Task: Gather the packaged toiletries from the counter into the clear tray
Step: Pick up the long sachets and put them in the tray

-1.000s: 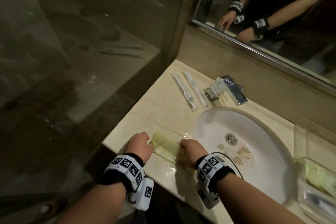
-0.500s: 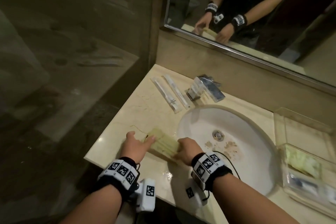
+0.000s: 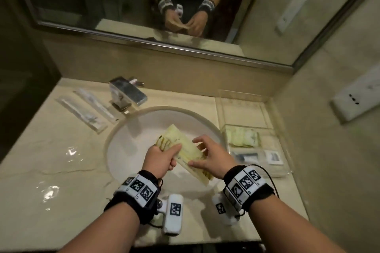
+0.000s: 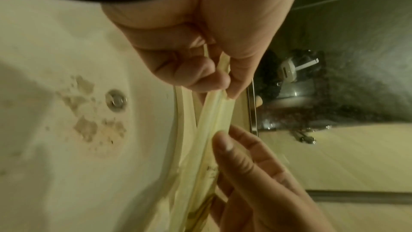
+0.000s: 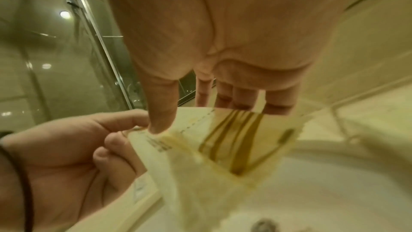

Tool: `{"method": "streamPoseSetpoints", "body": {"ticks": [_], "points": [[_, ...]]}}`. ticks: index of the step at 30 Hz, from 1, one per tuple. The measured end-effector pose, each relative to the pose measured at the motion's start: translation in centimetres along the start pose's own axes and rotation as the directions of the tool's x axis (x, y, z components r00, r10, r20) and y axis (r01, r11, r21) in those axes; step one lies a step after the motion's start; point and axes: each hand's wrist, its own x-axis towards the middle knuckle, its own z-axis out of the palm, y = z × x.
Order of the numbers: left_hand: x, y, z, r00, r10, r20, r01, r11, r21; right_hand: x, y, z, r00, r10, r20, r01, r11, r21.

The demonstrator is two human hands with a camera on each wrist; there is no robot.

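Pinching yellow packets (image 3: 186, 148) over sink (image 3: 131, 141): left hand (image 3: 160, 160) grip tight, right hand (image 3: 212, 157) looser.

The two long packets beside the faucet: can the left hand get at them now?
Probably not yet. The left hand pinches the yellow packets over the sink, together with the right hand. Once freed, the counter toward the long packets seems open.

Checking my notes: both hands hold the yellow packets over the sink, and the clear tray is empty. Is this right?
Not quite: the head view shows the clear tray already holding other packets. The left hand and right hand do hold the yellow packets over the sink.
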Motion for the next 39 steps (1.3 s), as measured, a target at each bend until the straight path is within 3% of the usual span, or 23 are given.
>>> {"method": "streamPoseSetpoints", "body": {"ticks": [3, 6, 11, 17, 22, 28, 39], "points": [[0.1, -0.2, 5.3, 1.000, -0.015, 0.026, 0.014, 1.000, 0.020, -1.5, 4.1, -2.9, 0.984, -0.076, -0.160, 0.062, 0.994, -0.093], [0.4, -0.8, 9.8, 0.998, -0.042, 0.048, 0.040, 0.998, 0.046, -2.4, 7.5, -5.3, 0.971, -0.130, -0.202, 0.076, 0.964, -0.256], [0.4, -1.7, 15.6, 0.998, -0.033, 0.048, 0.028, 0.994, 0.104, -2.6, 12.2, -8.3, 0.988, -0.059, -0.143, 0.012, 0.951, -0.309], [0.7, -2.1, 19.8, 0.998, -0.035, 0.055, 0.030, 0.996, 0.088, -1.3, 15.0, -10.6, 0.991, -0.124, -0.060, 0.093, 0.921, -0.377], [1.3, -2.2, 21.0, 0.998, -0.056, 0.019, 0.055, 0.997, 0.047, 0.6, 17.1, -11.6, 0.991, -0.131, -0.028, 0.106, 0.892, -0.440], [2.4, -2.5, 19.9, 0.993, -0.114, -0.021, 0.112, 0.992, -0.061, 3.7, 21.3, -13.7, 0.998, -0.039, -0.046, 0.005, 0.810, -0.586], [2.8, -3.2, 17.9, 0.994, -0.104, -0.028, 0.105, 0.994, 0.022, 7.1, 23.5, -13.1, 0.994, -0.062, -0.087, -0.007, 0.779, -0.627]]}}
